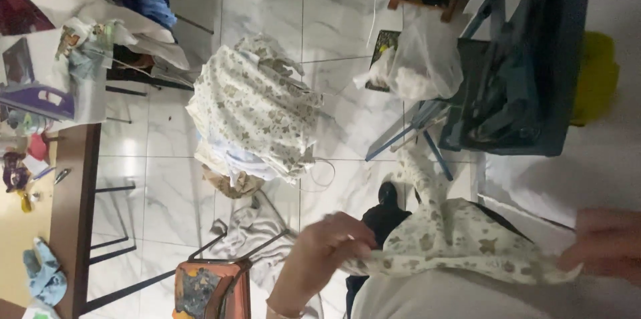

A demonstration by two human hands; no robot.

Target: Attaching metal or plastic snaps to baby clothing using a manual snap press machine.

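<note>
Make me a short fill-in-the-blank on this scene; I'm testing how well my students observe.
1. Both hands, left hand and right hand, hold a patterned ____.
2. A pile of cloth lies on the ____ floor.
3. At the right hangs a clear ____ bag.
4. The stool seat is ____.

Missing words: cloth; tiled; plastic; orange
</note>
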